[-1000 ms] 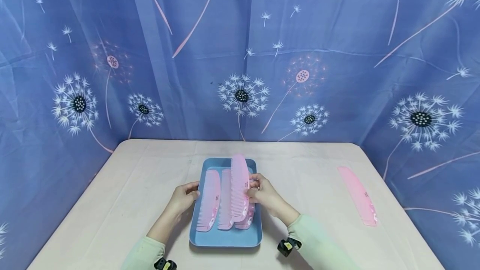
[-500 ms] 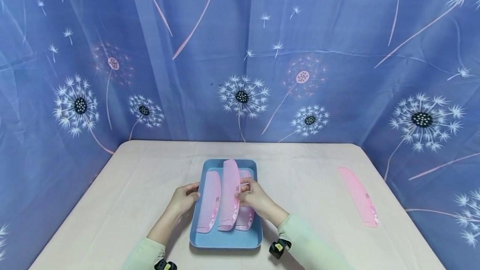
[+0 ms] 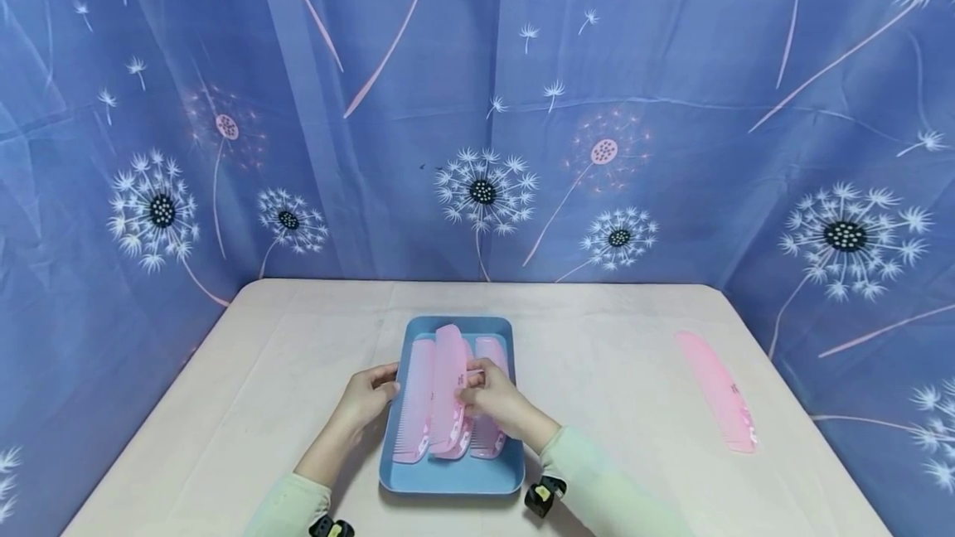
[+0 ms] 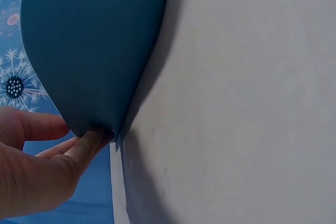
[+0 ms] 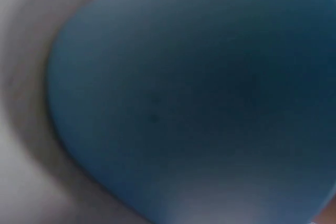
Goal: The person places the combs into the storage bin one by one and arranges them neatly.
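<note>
In the head view a blue rectangular tray [image 3: 451, 481] lies on the table with pink combs in it. My left hand [image 3: 364, 396] holds the tray's left rim; the left wrist view shows its thumb and fingers [image 4: 86, 148] pinching that edge. Above the tray, my right hand [image 3: 501, 398] pinches a pink comb [image 3: 448, 384] by its curved back. The held comb partly covers a left comb [image 3: 413, 404] and a middle comb [image 3: 461, 444]. A right comb [image 3: 489, 348] lies partly behind the right hand. The right wrist view is filled by the tray's outer wall [image 5: 184, 87].
Another pink comb [image 3: 719, 392] lies alone toward the table's right side. The pale table [image 3: 597, 330] is backed by a blue dandelion-print curtain [image 3: 388, 214], which also hangs at both sides.
My right hand has carried the held comb leftward over the tray, from above the right comb to between the left and middle ones. My left hand stays on the rim.
</note>
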The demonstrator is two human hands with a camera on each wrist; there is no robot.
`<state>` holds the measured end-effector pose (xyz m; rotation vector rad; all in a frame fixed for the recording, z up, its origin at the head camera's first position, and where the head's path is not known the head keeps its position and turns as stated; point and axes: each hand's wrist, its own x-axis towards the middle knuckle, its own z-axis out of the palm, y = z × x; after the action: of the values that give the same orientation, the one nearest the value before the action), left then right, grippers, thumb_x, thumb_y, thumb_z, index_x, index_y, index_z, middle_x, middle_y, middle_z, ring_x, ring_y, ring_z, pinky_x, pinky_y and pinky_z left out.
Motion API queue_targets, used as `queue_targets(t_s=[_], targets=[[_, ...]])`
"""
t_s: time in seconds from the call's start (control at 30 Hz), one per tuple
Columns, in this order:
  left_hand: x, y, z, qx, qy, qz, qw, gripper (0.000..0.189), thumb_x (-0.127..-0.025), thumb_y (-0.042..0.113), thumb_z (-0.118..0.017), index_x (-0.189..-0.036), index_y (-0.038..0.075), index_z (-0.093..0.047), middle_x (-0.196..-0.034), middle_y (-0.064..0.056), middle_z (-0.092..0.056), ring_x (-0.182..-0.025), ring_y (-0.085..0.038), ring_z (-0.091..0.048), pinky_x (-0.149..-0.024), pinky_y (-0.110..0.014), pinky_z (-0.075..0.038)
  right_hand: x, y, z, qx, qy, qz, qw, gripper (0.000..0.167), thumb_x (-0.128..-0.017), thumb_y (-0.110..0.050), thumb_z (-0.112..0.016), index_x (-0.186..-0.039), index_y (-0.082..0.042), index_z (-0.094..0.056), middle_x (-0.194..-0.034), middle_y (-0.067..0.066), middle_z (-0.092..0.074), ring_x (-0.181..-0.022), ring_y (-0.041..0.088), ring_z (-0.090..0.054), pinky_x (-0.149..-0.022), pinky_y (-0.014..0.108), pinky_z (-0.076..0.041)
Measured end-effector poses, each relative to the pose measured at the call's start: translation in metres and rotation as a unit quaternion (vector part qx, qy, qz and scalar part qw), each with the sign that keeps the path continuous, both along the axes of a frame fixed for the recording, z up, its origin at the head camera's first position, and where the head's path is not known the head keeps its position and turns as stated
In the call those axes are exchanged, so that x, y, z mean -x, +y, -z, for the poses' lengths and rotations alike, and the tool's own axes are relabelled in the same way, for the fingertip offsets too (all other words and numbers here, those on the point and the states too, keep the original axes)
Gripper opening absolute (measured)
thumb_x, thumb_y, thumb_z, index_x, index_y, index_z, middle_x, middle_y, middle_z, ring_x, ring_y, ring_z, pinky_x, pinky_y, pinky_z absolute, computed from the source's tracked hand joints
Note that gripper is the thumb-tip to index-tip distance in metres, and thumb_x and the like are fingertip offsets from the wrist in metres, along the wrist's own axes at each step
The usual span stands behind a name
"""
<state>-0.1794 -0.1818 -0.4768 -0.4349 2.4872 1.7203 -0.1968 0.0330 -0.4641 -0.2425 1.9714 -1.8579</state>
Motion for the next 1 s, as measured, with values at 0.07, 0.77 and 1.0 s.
queue_targets(t_s=[0.07, 0.77, 1.0], targets=[[0.0, 0.0, 0.0, 0.002, -0.001, 0.0, 1.0, 0.041, -0.09, 0.0, -0.051, -0.131, -0.005, -0.054, -0.128, -0.024, -0.056, -0.12, -0.039, -0.052, -0.099, -0.045, -0.048, 0.0, -0.001, 0.002, 0.004, -0.002, -0.003, 1.0, 0.05, -0.086, 0.008, -0.058, -0.13, 0.014, -0.034, -0.089, 0.009, -0.047, -0.077, 0.016, -0.054, -0.073, 0.036, -0.06], [0.002, -0.001, -0.001, 0.001, -0.001, 0.008, 1.0, 0.04, -0.091, 0.0, -0.051, -0.131, -0.006, -0.054, -0.128, -0.025, -0.056, -0.12, -0.039, -0.053, -0.099, -0.044, -0.049, -0.003, -0.014, 0.004, -0.011, -0.004, -0.018, 0.9998, 0.05, -0.086, 0.006, -0.058, -0.13, 0.014, -0.036, -0.094, 0.015, -0.054, -0.079, 0.018, -0.06, -0.075, 0.036, -0.06], [0.001, -0.002, 0.0, 0.002, -0.005, 0.01, 0.9999, 0.041, -0.091, 0.0, -0.05, -0.131, -0.006, -0.053, -0.129, -0.025, -0.055, -0.121, -0.039, -0.052, -0.1, -0.045, -0.048, -0.003, -0.015, 0.005, -0.031, 0.013, -0.014, 0.9993, 0.047, -0.085, 0.004, -0.061, -0.127, 0.012, -0.041, -0.096, 0.015, -0.054, -0.077, 0.016, -0.056, -0.067, 0.028, -0.056]])
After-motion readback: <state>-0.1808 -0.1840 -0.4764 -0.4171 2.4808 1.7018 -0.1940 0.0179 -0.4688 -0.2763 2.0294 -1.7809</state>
